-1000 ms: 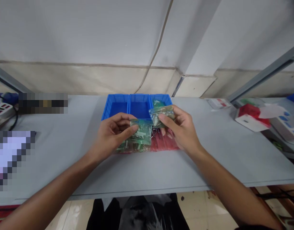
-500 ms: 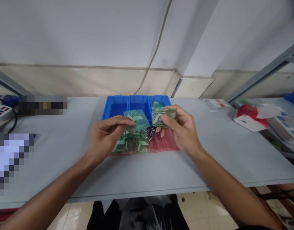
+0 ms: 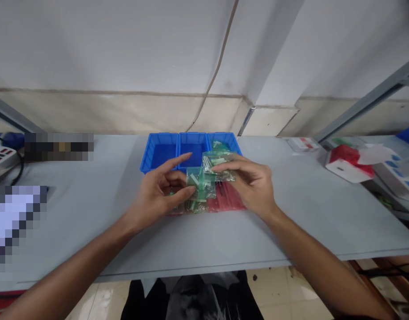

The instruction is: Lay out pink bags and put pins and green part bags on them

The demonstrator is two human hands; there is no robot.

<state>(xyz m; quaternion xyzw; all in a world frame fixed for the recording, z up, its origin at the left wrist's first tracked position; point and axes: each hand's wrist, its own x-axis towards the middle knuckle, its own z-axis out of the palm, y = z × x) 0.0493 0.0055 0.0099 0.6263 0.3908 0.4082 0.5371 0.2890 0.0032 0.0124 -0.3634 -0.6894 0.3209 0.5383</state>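
Note:
My left hand [image 3: 160, 191] pinches a small green-tinted plastic bag [image 3: 194, 180] with pale pieces inside, its index finger stretched out above. In my right hand [image 3: 256, 180] are green-tinted plastic bags [image 3: 219, 164] holding pale and metallic strips, gripped between thumb and fingers. The two hands' bags meet and overlap. Beneath them, more filled green bags [image 3: 197, 206] lie beside a red plastic bag [image 3: 227, 195] on the table. Behind, the right blue bin [image 3: 236, 144] contains a green bag, while the middle blue bin [image 3: 193, 151] and left blue bin [image 3: 162, 151] show bare floors.
The grey table [image 3: 204, 249] runs along a wall. A red and white box [image 3: 349, 164] and a flat white package [image 3: 303, 145] lie to the right. A power strip [image 3: 4, 158] with cables is at far left, near blurred-out items.
My left hand has brought its bag right and down against the bags in my right hand. My right hand has shifted slightly left, and its bags have tilted.

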